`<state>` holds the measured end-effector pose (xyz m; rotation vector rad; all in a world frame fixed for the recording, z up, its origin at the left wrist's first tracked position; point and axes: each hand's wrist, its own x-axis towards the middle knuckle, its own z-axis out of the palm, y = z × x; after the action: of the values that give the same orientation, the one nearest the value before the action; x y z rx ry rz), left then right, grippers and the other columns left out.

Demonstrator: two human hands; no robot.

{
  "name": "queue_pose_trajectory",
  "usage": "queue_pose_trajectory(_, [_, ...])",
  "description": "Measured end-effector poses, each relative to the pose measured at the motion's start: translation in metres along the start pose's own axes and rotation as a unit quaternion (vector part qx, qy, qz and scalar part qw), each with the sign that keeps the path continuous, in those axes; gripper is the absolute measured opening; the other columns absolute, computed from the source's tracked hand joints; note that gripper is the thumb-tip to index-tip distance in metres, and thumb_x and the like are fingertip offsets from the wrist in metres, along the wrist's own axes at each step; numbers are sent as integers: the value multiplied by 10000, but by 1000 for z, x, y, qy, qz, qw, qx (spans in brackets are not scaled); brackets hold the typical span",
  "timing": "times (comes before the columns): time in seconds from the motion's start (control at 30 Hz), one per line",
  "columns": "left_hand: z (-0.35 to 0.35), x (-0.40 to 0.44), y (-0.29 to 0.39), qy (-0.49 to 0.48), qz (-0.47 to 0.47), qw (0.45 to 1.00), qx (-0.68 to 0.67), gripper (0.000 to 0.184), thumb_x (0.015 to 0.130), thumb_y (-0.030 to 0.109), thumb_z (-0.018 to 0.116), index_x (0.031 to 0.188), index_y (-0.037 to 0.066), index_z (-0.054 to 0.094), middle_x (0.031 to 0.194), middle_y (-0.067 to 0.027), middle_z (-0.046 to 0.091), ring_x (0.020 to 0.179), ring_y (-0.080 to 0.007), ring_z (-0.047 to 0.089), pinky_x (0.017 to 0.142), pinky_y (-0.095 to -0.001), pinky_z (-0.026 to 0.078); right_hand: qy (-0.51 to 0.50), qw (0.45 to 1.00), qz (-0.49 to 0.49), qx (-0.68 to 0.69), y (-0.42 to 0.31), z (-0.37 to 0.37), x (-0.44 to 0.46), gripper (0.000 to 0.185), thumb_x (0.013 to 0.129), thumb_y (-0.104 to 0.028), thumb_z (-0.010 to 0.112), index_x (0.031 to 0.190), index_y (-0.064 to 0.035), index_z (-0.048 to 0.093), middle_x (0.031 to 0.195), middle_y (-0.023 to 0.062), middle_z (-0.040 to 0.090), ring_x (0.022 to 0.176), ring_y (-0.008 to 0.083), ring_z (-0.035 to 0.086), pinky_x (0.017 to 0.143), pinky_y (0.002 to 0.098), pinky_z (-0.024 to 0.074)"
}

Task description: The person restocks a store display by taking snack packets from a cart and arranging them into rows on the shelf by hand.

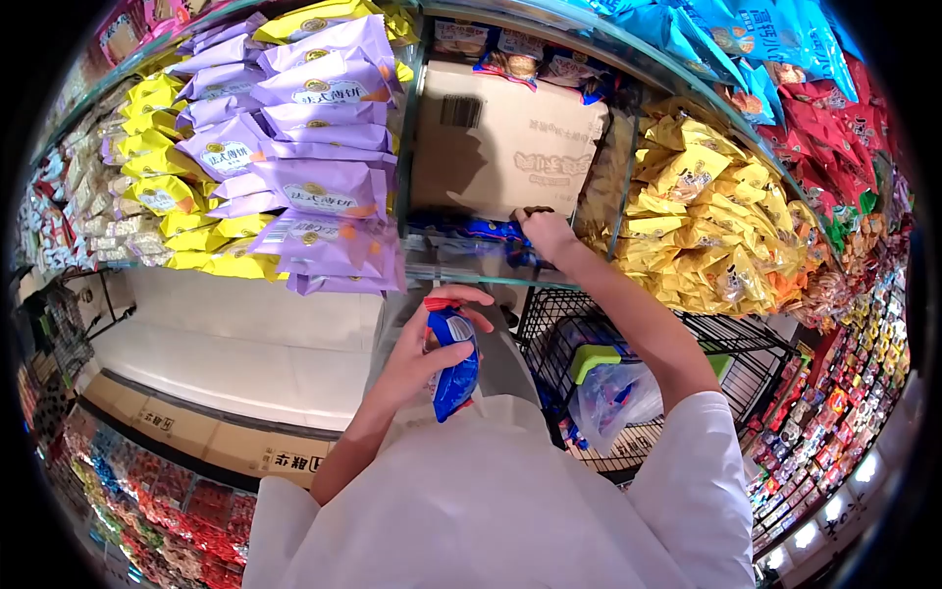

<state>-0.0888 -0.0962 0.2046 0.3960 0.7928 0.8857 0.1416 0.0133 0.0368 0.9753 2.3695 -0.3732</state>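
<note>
My left hand [417, 355] is wrapped round a blue snack packet [454, 358] with red ends, held upright in front of my shirt. My right hand [547, 234] reaches into the middle shelf compartment, its fingers bent over the near edge of a brown cardboard box [491, 147]. Part of those fingers is hard to make out. Blue packets [486, 230] lie in the gap between the box and the clear front panel [461, 267], just left of my right hand. More packets [549, 67] show behind the box.
Purple packets [319, 137] are piled left of the compartment, gold packets [687, 206] right of it. Below my right arm stands a black wire cart [549, 314] holding a clear plastic bag [618, 398]. Cartons [177, 424] line a lower left shelf.
</note>
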Motion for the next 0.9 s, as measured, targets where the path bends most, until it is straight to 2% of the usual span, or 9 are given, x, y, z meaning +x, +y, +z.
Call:
queue_pose_trajectory(0.17, [-2, 1, -3, -4, -13, 1000, -4, 435, 743, 87, 570, 1151, 59, 421, 1160, -54, 445, 979, -146, 505, 779, -257, 424, 23, 987, 104, 118, 4, -93, -32, 286, 700, -73, 598, 945, -27, 459, 746, 117, 608, 670, 260, 610, 555, 343, 476])
queue_pose_trajectory(0.23, [2, 4, -4, 4, -9, 1000, 1, 544, 719, 167, 626, 1185, 23, 384, 1264, -105, 353, 1051, -233, 483, 652, -298, 507, 76, 974, 139, 161, 11, -103, -53, 282, 710, -86, 612, 938, -21, 459, 725, 95, 601, 632, 235, 603, 545, 326, 466])
queue_pose_trajectory(0.3, [6, 10, -1, -4, -7, 1000, -7, 566, 725, 140, 618, 1216, 28, 361, 1315, -94, 282, 1105, -254, 451, 668, -304, 508, 134, 808, 185, 543, 19, -107, -73, 301, 707, -98, 656, 936, -34, 472, 730, 104, 594, 675, 164, 607, 602, 304, 488])
queue_pose_trajectory(0.37, [7, 13, 1, -12, -7, 1000, -11, 590, 730, 113, 610, 1248, 32, 339, 1366, -83, 210, 1160, -274, 418, 683, -310, 509, 47, 609, 247, 752, 5, -151, -96, 301, 740, -115, 665, 968, -44, 482, 769, 50, 568, 698, 105, 580, 620, 261, 484])
queue_pose_trajectory(0.43, [6, 15, -2, -34, 0, 999, 32, 650, 736, 75, 590, 1314, 97, 293, 1403, -85, 145, 1226, -202, 340, 972, -351, 291, 8, 441, 211, 872, -2, -155, -110, 211, 786, -109, 615, 940, -64, 479, 841, 40, 572, 764, 122, 586, 673, 258, 490])
queue_pose_trajectory(0.53, [15, 19, 0, -57, 23, 998, 26, 687, 720, 71, 608, 1325, 112, 285, 1376, -80, 177, 1250, -206, 278, 979, -353, 283, 40, 338, 176, 924, -17, -141, -113, 183, 796, -70, 587, 934, -56, 469, 859, 60, 577, 775, 141, 590, 685, 292, 493])
queue_pose_trajectory(0.7, [22, 28, 8, -44, 55, 985, 156, 681, 697, 47, 621, 1302, 118, 316, 1238, -44, 279, 1179, -185, 320, 958, -330, 311, 31, 385, 176, 905, -34, -127, -119, 214, 766, -63, 623, 921, -71, 476, 873, 51, 581, 743, 112, 572, 608, 223, 439])
queue_pose_trajectory(0.77, [19, 28, 9, -23, -34, 996, 75, 663, 697, 42, 615, 1290, 107, 325, 1223, -31, 289, 1129, -167, 361, 909, -306, 356, 39, 499, 205, 841, -32, -127, -125, 228, 759, -67, 634, 928, -65, 481, 882, 30, 579, 771, 89, 558, 614, 206, 418])
queue_pose_trajectory(0.9, [15, 26, 7, -13, -94, 995, 13, 611, 703, 61, 616, 1258, 126, 368, 1176, -24, 318, 1056, -147, 403, 855, -292, 384, 266, 597, 104, 750, -45, -137, -130, 346, 734, -112, 666, 1023, -31, 495, 997, 66, 554, 940, 143, 527, 784, 266, 420])
